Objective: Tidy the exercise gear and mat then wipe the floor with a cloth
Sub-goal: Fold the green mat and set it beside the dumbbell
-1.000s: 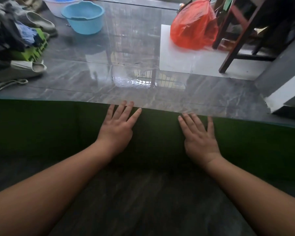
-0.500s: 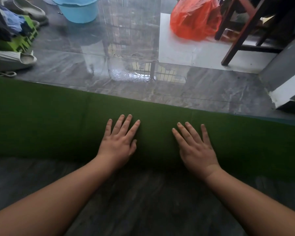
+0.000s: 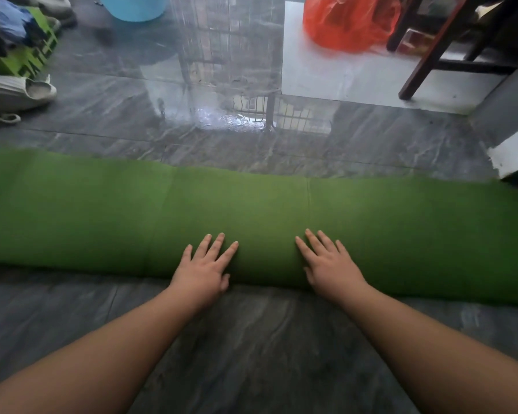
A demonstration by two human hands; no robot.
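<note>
A green mat (image 3: pixel 251 216), rolled into a thick roll, lies across the grey marble floor from the left edge to the right edge of the view. My left hand (image 3: pixel 205 267) presses flat on the near side of the roll, fingers straight and spread. My right hand (image 3: pixel 329 262) presses on the roll beside it, a hand's width to the right, fingers straight too. Both palms sit at the roll's near lower edge.
Beyond the roll the glossy floor (image 3: pixel 222 127) shows a wet patch. A pale shoe (image 3: pixel 21 91) and a pile of clothes on a green crate (image 3: pixel 21 61) lie at the left. A blue basin (image 3: pixel 135 7), an orange plastic bag (image 3: pixel 347 22) and a wooden chair leg (image 3: pixel 431 52) stand at the back.
The mat roll has rolled away from me and grown thicker. Both hands have slid from its far top edge down to its near side.
</note>
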